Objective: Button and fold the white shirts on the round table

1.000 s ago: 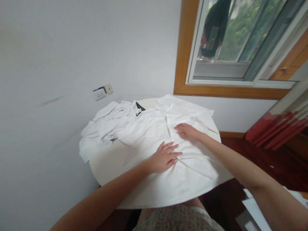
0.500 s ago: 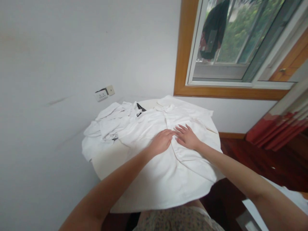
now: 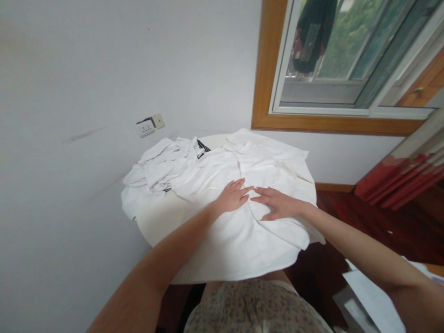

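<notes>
In the head view, the white shirt (image 3: 236,240) is lying front up on the surface (image 3: 157,221), beside crumpled white clothes (image 3: 161,162). The left hand (image 3: 233,196) is resting flat, fingers spread, by the front opening (image 3: 240,167); the right hand (image 3: 277,204) is lying just beside it, thumb apart from fingers. Neither appears to be clamping cloth. For a neat result, both palms should be pressing lightly, keeping the opening's edges aligned while easing creases outward.
</notes>
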{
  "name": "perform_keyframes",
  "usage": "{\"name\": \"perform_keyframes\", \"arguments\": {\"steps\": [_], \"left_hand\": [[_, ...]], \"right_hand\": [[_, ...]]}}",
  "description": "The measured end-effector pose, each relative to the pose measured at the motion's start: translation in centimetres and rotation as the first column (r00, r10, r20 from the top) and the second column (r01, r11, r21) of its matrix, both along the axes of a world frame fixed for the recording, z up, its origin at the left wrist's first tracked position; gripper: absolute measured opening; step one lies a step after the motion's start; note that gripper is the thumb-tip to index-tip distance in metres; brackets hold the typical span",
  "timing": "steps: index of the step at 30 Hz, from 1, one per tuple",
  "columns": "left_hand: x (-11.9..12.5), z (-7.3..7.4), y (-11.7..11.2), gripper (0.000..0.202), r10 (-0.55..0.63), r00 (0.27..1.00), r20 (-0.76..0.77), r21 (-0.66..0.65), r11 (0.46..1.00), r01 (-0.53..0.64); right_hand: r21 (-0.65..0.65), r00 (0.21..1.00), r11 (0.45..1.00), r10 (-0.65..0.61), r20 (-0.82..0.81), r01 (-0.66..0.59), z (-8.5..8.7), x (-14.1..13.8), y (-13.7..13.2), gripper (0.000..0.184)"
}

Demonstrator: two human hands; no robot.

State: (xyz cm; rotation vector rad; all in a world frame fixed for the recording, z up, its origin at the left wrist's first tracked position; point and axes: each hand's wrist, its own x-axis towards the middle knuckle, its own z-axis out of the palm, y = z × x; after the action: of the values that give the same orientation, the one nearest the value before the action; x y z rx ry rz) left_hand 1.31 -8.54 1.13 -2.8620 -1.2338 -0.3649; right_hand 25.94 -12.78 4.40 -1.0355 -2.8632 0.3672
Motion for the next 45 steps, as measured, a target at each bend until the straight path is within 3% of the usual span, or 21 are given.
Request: {"name": "perform_keyframes", "arguments": {"steps": [8,11,13,15,18,20,22,27,32,36,38,41,43,45], "left_hand": [[0.2,-0.4,0.0,0.046,0.007,1.000,-0.007,0.022,1.000,-0.007],[0.1,-0.2,-0.1,0.046,0.005,1.000,-0.001,0.021,1.000,-0.005],[0.0,0.0,-0.2,0.046,0.006,1.000,0.008,0.022,1.000,-0.006],[0.0,0.2,-0.5,0.047,0.002,1.000,0.008,0.019,1.000,-0.002],[0.0,0.1,-1.2,0.048,0.006,1.000,-0.002,0.022,1.000,-0.006],[0.1,0.0,-1.9,0.050,0.016,1.000,-0.002,0.029,0.999,-0.016],[0.2,-0.2,-2.6,0.051,0.024,1.000,0.006,0.038,0.999,-0.024],[0.1,-0.5,-4.8,0.052,0.016,0.999,0.039,0.058,0.998,-0.018],[0.2,-0.8,-8.4,0.051,0.028,0.997,0.067,0.051,0.998,-0.031],[0.4,0.9,-9.9,0.051,0.012,0.999,0.049,0.011,1.000,-0.012],[0.6,2.5,-8.7,0.044,0.004,0.999,0.045,-0.020,1.000,-0.003],[1.0,4.0,-4.3,0.037,0.015,1.000,0.024,0.013,1.000,-0.015],[1.2,3.9,-0.7,0.035,0.061,0.997,0.037,0.073,0.995,-0.064],[1.5,2.7,2.3,0.038,0.148,0.987,0.066,0.109,0.982,-0.155]], "right_hand": [[-0.029,0.969,0.982,0.178,-0.171,-0.185,2.0,-2.2,-6.1,0.056],[-0.151,0.930,0.934,0.286,-0.230,-0.325,3.2,-3.1,-6.8,0.037],[-0.255,0.926,0.907,0.265,-0.271,-0.334,3.9,-3.3,-5.7,0.031],[-0.291,0.943,0.929,0.139,-0.303,-0.231,4.1,-3.2,-3.4,0.032],[-0.122,0.948,0.991,-0.094,-0.304,0.060,2.9,-3.0,1.2,0.035],[0.087,0.936,0.956,-0.253,-0.245,0.281,1.2,-2.8,3.7,0.036],[0.196,0.912,0.892,-0.383,-0.145,0.406,-0.8,-2.7,5.1,0.047],[0.202,0.898,0.878,-0.440,-0.020,0.435,-3.8,-2.4,4.3,0.058],[0.223,0.913,0.887,-0.408,-0.035,0.405,-4.2,-2.1,1.3,0.059],[0.226,0.914,0.888,-0.404,-0.036,0.401,-4.0,-1.9,-1.2,0.058],[0.212,0.912,0.889,-0.410,-0.027,0.406,-3.2,-1.9,-1.5,0.057],[0.217,0.888,0.864,-0.460,-0.029,0.454,-1.0,-2.5,0.4,0.045],[0.249,0.862,0.830,-0.506,-0.040,0.499,0.5,-3.3,2.9,0.037],[0.282,0.853,0.812,-0.519,-0.051,0.511,1.2,-4.3,5.8,0.037]]}}
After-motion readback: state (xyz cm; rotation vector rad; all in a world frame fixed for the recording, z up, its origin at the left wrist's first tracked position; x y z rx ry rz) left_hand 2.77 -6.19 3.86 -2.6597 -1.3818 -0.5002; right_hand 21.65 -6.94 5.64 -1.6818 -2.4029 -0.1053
